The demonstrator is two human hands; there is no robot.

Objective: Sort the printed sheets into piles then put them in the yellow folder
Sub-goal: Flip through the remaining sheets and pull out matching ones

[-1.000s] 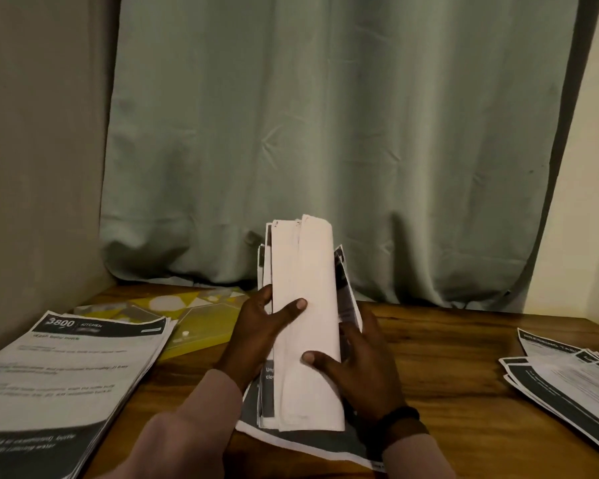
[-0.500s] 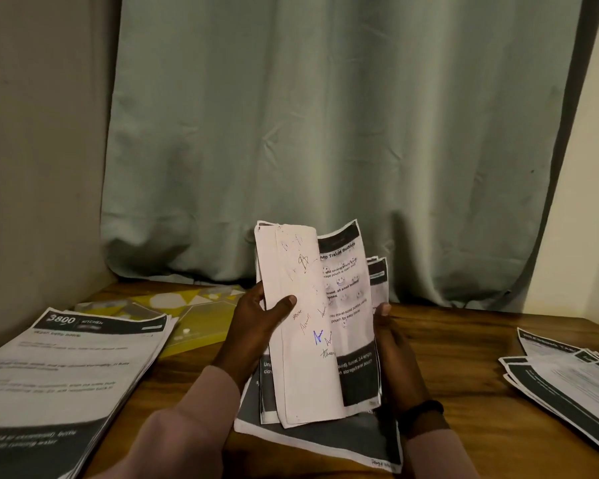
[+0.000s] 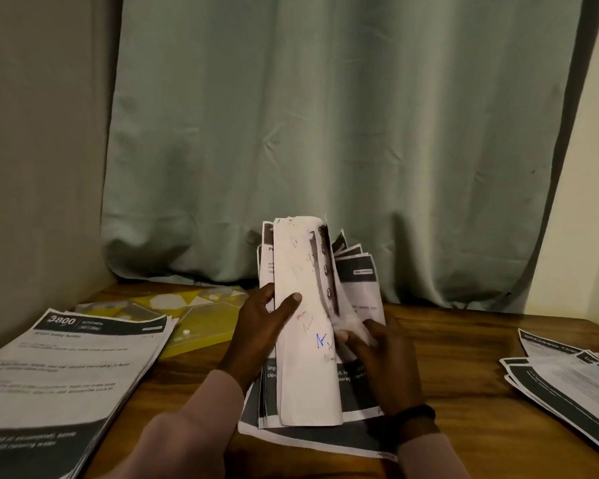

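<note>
Head view looks down at a wooden table (image 3: 464, 357) set against a pale green curtain (image 3: 325, 133). At the centre, both hands hold up a bundle of printed sheets (image 3: 308, 357), its lower edge low over the table and its top tilted toward 12 o'clock. The left hand (image 3: 260, 326) grips the bundle's left edge, thumb across the front of a rolled-back white sheet that bears red and blue pen marks, the other fingers hidden behind the paper. The right hand (image 3: 384, 361) curls its fingers round the right-hand pages at about 3 o'clock from the bundle's middle, pinching a bent sheet whose edge is blurred; a dark wristband (image 3: 414, 414) sits on that wrist. Behind the rolled sheet, several pages with dark headers fan out toward 1 o'clock.

At 9 o'clock, on the table's left edge, lies a thick sorted pile (image 3: 63, 375) whose top page has a dark header reading "3800 KITCHEN". Just beyond it, toward 11 o'clock, the yellow folder (image 3: 201, 323) lies flat, partly tucked under that pile's far corner. At 3 o'clock, well apart from the hands, a second pile (image 3: 567, 382) of dark-banded sheets lies loosely spread at the table's right edge.
</note>
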